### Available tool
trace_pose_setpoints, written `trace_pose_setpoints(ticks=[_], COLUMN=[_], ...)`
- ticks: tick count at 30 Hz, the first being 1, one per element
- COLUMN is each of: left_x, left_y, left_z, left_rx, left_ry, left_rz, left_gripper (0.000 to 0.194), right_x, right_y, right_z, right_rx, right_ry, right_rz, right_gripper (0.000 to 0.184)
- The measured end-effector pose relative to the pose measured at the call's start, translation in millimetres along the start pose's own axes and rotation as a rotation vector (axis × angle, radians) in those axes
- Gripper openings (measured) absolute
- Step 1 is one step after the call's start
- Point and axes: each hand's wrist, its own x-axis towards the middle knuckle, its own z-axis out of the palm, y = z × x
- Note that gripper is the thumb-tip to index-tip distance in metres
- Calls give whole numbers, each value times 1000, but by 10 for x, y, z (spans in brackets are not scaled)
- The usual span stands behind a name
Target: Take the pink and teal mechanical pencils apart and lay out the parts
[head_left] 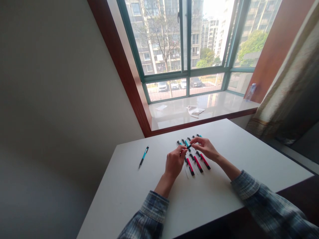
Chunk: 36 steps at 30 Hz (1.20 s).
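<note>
My left hand [174, 162] and my right hand [206, 148] meet above the table, each pinching one end of a small black pen part [189, 146]. Right below and around them lie rows of pen pieces. Nearest me are red barrels with black ends [205, 161], with thin refills between them. Behind the fingers, turquoise barrels and black pieces [183, 141] are partly covered by my hands. Off to the left, a whole turquoise and black pen [144, 157] lies by itself.
The white table [129, 192] meets a window sill [169, 121] at its far side. On the sill are a white cloth [195, 111], a scrap of paper [161, 107] and a clear bottle [250, 92]. A curtain [281, 73] hangs at the right.
</note>
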Motion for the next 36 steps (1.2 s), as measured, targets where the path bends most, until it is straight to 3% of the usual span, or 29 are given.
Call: trace_pose_setpoints(ticks=[4, 9, 13, 18, 22, 27, 36], left_x=[0, 3, 3, -2, -6, -2, 8], left_y=[-4, 4, 6, 22, 55, 97, 113], left_z=[0, 0, 13, 48, 62, 70, 102], left_rx=[2, -33, -53, -129, -171, -305, -480], left_ry=[11, -1, -7, -23, -25, -46, -82], left_rz=[-17, -32, -42, -73, -92, -133, -144], left_gripper=[20, 19, 19, 17, 18, 24, 30], right_x=[-5, -15, -15, -21, -19, -22, -16], right_y=[19, 3, 19, 31, 36, 28, -20], right_z=[0, -2, -7, -30, -34, -39, -139], right_rx=[105, 187, 171, 266, 229, 415, 480], right_ry=[45, 4, 19, 9, 44, 34, 147], right_rz=[2, -6, 7, 39, 43, 75, 92], right_gripper=[35, 46, 42, 58, 46, 55, 63])
